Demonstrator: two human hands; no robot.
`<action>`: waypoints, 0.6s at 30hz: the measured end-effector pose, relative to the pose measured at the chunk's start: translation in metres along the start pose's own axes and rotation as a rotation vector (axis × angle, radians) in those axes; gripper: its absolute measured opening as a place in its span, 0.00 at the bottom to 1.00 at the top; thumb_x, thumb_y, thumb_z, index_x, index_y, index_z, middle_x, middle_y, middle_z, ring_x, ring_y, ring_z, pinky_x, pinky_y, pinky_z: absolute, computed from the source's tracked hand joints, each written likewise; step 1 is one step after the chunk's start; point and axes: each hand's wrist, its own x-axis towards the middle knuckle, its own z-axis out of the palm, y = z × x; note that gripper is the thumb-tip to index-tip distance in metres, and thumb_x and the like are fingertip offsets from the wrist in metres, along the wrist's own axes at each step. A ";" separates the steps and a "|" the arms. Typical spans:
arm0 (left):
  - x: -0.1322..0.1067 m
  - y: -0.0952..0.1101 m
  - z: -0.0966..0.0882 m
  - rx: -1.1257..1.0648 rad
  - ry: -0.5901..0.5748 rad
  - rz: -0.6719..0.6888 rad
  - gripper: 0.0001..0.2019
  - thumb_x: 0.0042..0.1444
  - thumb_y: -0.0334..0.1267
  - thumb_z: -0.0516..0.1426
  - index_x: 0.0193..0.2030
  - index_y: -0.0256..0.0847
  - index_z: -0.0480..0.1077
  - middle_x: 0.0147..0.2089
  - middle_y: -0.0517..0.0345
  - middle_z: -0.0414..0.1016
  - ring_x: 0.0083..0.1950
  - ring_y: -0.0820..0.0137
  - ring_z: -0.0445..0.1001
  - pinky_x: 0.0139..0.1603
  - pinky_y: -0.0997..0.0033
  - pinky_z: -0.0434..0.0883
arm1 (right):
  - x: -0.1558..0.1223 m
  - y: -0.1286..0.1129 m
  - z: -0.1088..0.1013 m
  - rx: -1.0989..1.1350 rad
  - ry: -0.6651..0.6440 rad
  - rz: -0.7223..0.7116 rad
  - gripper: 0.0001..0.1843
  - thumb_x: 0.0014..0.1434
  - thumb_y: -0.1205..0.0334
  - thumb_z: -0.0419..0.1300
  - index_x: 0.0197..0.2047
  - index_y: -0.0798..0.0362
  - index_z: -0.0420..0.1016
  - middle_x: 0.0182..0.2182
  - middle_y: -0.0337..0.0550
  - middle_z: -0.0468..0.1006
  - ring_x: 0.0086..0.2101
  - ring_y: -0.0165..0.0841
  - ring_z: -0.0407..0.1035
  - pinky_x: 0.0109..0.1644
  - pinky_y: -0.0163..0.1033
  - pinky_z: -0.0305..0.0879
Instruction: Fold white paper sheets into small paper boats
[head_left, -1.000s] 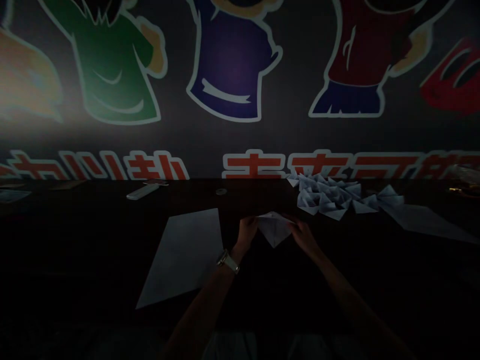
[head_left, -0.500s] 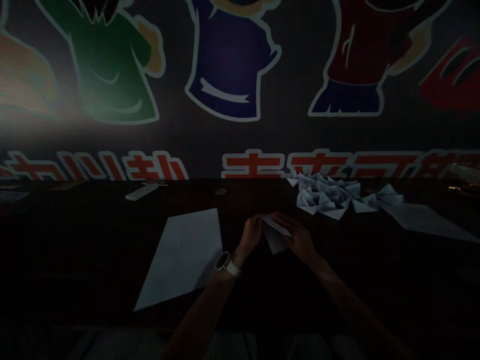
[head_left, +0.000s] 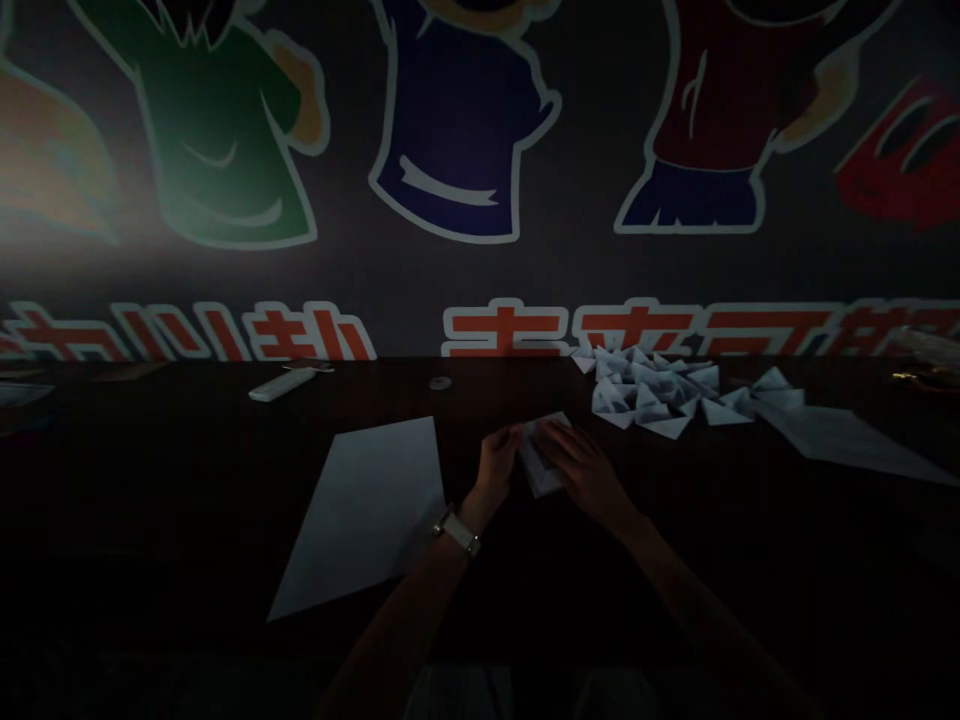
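Note:
A small folded piece of white paper (head_left: 536, 462) lies on the dark table (head_left: 187, 470) between my two hands. My left hand (head_left: 497, 464), with a watch (head_left: 455, 528) on its wrist, pinches the paper's left edge. My right hand (head_left: 581, 468) lies over the paper's right side with its fingers stretched flat, pressing it down. The room is very dim, so the paper's folds are hard to make out.
A flat white sheet (head_left: 365, 508) lies left of my hands. A heap of several folded paper shapes (head_left: 651, 392) sits at the back right, with another flat sheet (head_left: 847, 438) beside it. A white remote-like bar (head_left: 283, 383) lies back left. A cartoon wall (head_left: 465, 150) stands behind.
The paper was spread open between my hands a second ago. My right hand has moved left over it and flattened it, and the paper now looks smaller and folded shut.

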 end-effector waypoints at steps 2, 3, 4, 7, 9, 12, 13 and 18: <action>-0.002 0.001 0.000 -0.015 0.011 0.001 0.21 0.44 0.53 0.62 0.32 0.34 0.74 0.30 0.56 0.77 0.31 0.71 0.72 0.32 0.74 0.66 | 0.001 -0.002 -0.002 0.008 -0.014 -0.018 0.36 0.52 0.73 0.49 0.65 0.51 0.52 0.65 0.46 0.50 0.63 0.40 0.42 0.64 0.54 0.44; -0.002 0.002 -0.001 -0.026 0.016 0.004 0.21 0.44 0.53 0.61 0.32 0.34 0.75 0.31 0.56 0.77 0.32 0.71 0.72 0.32 0.74 0.67 | 0.001 -0.003 -0.002 0.018 -0.014 -0.031 0.36 0.53 0.69 0.51 0.66 0.52 0.51 0.65 0.48 0.48 0.64 0.41 0.41 0.64 0.56 0.42; -0.002 0.002 -0.001 -0.044 0.020 0.007 0.20 0.45 0.53 0.61 0.33 0.35 0.75 0.32 0.55 0.77 0.33 0.70 0.72 0.33 0.74 0.67 | 0.001 -0.004 -0.001 0.037 -0.008 -0.042 0.37 0.53 0.64 0.54 0.66 0.52 0.49 0.66 0.49 0.47 0.64 0.43 0.39 0.64 0.57 0.40; 0.000 0.005 -0.003 -0.120 0.030 -0.013 0.17 0.46 0.49 0.62 0.36 0.36 0.75 0.38 0.52 0.78 0.39 0.67 0.74 0.38 0.71 0.68 | 0.000 -0.002 0.005 0.208 0.066 0.046 0.46 0.50 0.48 0.59 0.67 0.55 0.45 0.66 0.54 0.45 0.64 0.47 0.36 0.63 0.60 0.37; 0.003 0.005 -0.004 -0.151 0.047 -0.037 0.14 0.48 0.45 0.61 0.37 0.37 0.75 0.41 0.51 0.78 0.42 0.65 0.75 0.41 0.69 0.69 | -0.001 0.004 0.012 0.446 0.197 0.313 0.44 0.51 0.43 0.57 0.65 0.54 0.49 0.64 0.55 0.50 0.63 0.46 0.43 0.62 0.59 0.45; 0.006 0.002 -0.007 -0.146 0.060 -0.046 0.11 0.51 0.41 0.58 0.38 0.38 0.75 0.44 0.50 0.77 0.45 0.65 0.74 0.43 0.68 0.70 | -0.003 0.018 0.020 0.916 0.294 0.797 0.31 0.51 0.42 0.58 0.52 0.54 0.69 0.49 0.54 0.74 0.51 0.46 0.67 0.52 0.55 0.64; 0.006 0.000 -0.009 -0.124 0.059 -0.039 0.11 0.52 0.41 0.57 0.39 0.38 0.75 0.44 0.50 0.77 0.45 0.65 0.74 0.44 0.68 0.70 | -0.004 0.023 0.021 1.066 0.278 0.895 0.27 0.48 0.43 0.60 0.45 0.55 0.74 0.41 0.52 0.78 0.44 0.45 0.72 0.48 0.53 0.68; 0.010 -0.013 -0.015 0.076 0.027 0.001 0.14 0.57 0.42 0.51 0.38 0.35 0.72 0.40 0.47 0.77 0.40 0.66 0.76 0.39 0.69 0.71 | -0.006 0.039 0.021 1.264 0.258 1.026 0.19 0.39 0.48 0.68 0.28 0.55 0.77 0.26 0.44 0.80 0.28 0.37 0.75 0.35 0.45 0.74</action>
